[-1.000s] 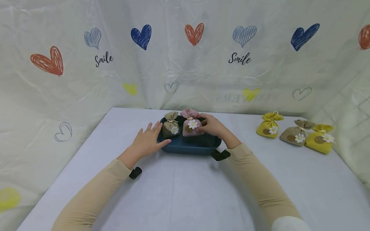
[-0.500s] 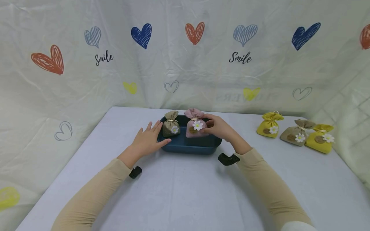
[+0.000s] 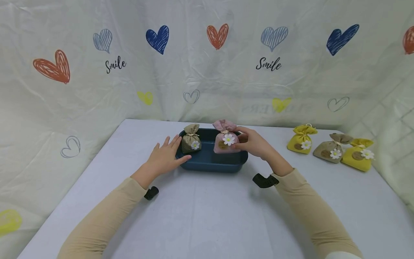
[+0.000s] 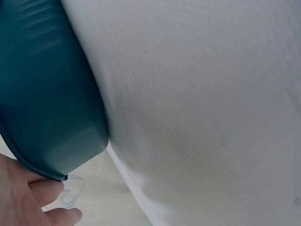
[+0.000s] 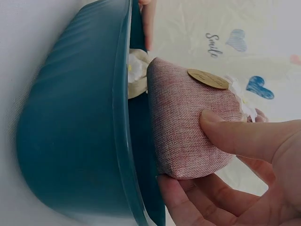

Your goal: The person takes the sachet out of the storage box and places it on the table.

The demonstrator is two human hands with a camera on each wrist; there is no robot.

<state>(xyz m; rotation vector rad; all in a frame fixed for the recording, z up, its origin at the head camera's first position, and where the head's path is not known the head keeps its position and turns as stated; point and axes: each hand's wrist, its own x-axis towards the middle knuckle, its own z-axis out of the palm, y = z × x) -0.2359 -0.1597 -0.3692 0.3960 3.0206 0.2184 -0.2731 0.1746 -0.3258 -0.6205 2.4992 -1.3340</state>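
A pink cloth pouch (image 5: pixel 188 127) with a white daisy and an oval tag is pinched between the thumb and fingers of my right hand (image 3: pixel 253 143). It hangs over the right part of a dark teal rectangular basin (image 3: pixel 210 166), its base near rim height in the right wrist view. Inside the basin's left end stands an olive-brown pouch (image 3: pixel 191 142), tied at the neck, also with a daisy. My left hand (image 3: pixel 164 158) lies with spread, straight fingers against the basin's left rim; the left wrist view has its fingers touching the rim (image 4: pixel 33 170) from outside.
On the right of the white table (image 3: pixel 194 216) sit a yellow pouch (image 3: pixel 300 142), a grey-brown pouch (image 3: pixel 330 151) and another yellow pouch (image 3: pixel 357 158), the last two touching. A white curtain (image 3: pixel 239 82) printed with hearts hangs behind the table's far edge.
My right hand has moved to the right with the pink pouch, which now stands farther from the olive-brown pouch and slightly higher. The left hand and basin have stayed put.
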